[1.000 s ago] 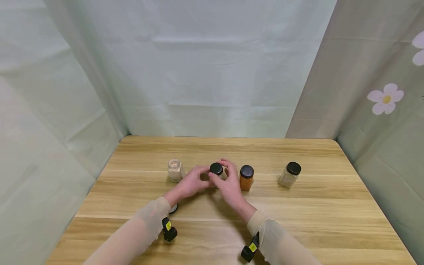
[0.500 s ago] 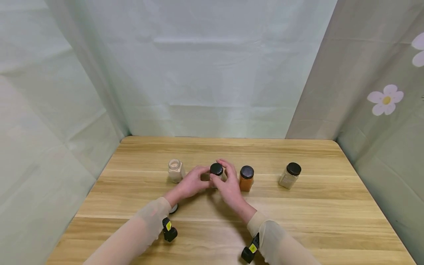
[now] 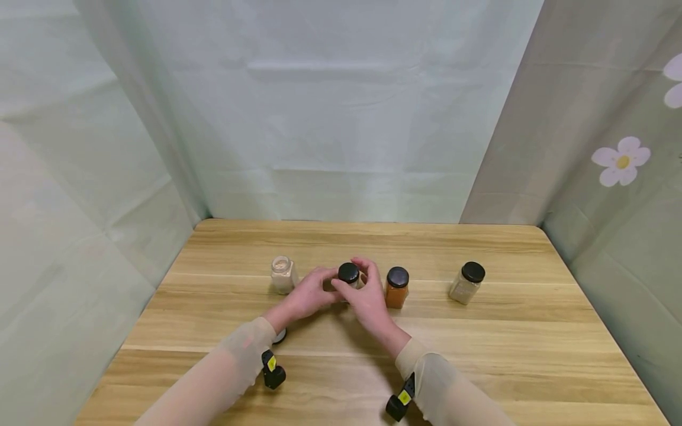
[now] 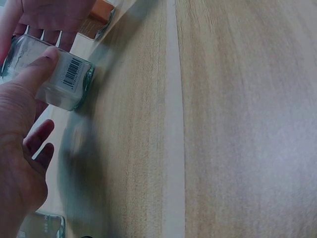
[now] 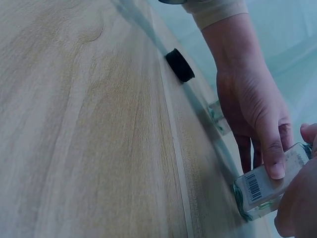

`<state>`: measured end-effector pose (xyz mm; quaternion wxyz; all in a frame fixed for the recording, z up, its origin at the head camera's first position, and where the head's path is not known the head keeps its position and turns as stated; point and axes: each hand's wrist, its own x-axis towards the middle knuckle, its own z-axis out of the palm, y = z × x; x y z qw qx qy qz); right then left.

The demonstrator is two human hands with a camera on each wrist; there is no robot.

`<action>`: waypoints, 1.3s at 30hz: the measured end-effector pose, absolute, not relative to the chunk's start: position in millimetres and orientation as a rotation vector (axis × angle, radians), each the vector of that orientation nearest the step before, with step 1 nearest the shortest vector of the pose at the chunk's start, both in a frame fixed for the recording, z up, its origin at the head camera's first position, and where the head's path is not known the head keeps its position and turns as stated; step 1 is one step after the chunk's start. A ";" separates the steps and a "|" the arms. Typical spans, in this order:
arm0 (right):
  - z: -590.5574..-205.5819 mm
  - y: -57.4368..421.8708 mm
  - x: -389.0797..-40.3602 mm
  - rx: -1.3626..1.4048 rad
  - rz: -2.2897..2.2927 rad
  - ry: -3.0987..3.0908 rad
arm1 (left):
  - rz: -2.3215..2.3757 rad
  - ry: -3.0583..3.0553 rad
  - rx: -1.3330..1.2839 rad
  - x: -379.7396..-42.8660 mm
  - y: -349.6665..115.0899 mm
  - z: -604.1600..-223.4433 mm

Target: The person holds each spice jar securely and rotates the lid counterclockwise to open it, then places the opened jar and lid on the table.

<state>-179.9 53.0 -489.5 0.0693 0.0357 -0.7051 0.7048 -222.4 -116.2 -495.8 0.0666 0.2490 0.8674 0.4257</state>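
Note:
Upright in the middle of the table is a square glass jar (image 4: 64, 77) with a barcode label and a black lid (image 3: 348, 272). My left hand (image 3: 309, 293) grips its body, thumb pressed on the label. From the right, my right hand (image 3: 370, 300) curls thumb and fingers around the lid; the exact contact is partly hidden. An uncapped jar (image 3: 283, 276) of pale powder stands left of my left hand. Right of my right hand is a black-lidded jar (image 3: 396, 289) of orange powder. A loose black lid (image 5: 180, 65) lies on the table, partly behind my left wrist in the head view.
Farther right on the wooden table (image 3: 511, 331) stands another black-lidded jar (image 3: 467, 283) with pale contents. Pale cloth (image 3: 341, 118) hangs behind the table and along both sides. Each wrist carries a small black camera.
My right hand has turned slightly about the lid, its thumb shifting left. My left hand and the jar have stayed in place.

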 end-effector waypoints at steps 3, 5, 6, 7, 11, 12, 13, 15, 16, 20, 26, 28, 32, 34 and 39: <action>-488.3 52.7 -180.0 0.088 2.136 -2.105 | 1.290 2.612 0.758 -222.1 -116.2 -495.4; -487.9 52.9 -179.8 0.075 2.140 -2.100 | 1.297 2.610 0.757 -221.9 -116.0 -494.9; -487.9 53.1 -179.8 0.073 2.139 -2.099 | 1.299 2.609 0.756 -221.8 -115.9 -494.6; -487.9 53.3 -179.8 0.076 2.139 -2.094 | 1.300 2.608 0.753 -221.7 -115.7 -494.5; -489.7 54.0 -179.2 0.108 2.111 -2.102 | 1.306 2.604 0.742 -221.8 -115.5 -494.5; -490.0 54.2 -179.0 0.119 2.098 -2.109 | 1.307 2.601 0.741 -221.9 -115.6 -494.6; -490.3 54.3 -178.9 0.136 2.085 -2.114 | 1.307 2.600 0.738 -222.0 -115.7 -494.6; -490.8 54.6 -178.4 0.171 2.063 -2.126 | 1.306 2.597 0.737 -222.2 -115.8 -494.8; -491.0 54.8 -178.3 0.188 2.050 -2.132 | 1.307 2.595 0.734 -222.2 -116.0 -494.8; -491.7 55.5 -177.9 0.225 2.028 -2.150 | 1.308 2.596 0.728 -222.5 -116.3 -495.7; -492.4 55.2 -177.4 0.209 2.032 -2.171 | 1.312 2.596 0.728 -223.1 -117.0 -498.4; -490.6 54.8 -176.1 0.185 2.048 -2.184 | 1.312 2.595 0.726 -223.0 -117.4 -498.7; -476.8 54.0 -169.0 0.128 2.090 -2.214 | 1.309 2.593 0.731 -223.1 -117.7 -498.7; -467.0 54.0 -164.1 0.123 2.111 -2.205 | 1.310 2.591 0.736 -223.1 -117.8 -498.5; -472.5 52.8 -166.6 0.122 2.138 -2.118 | 1.314 2.592 0.753 -223.3 -117.9 -498.7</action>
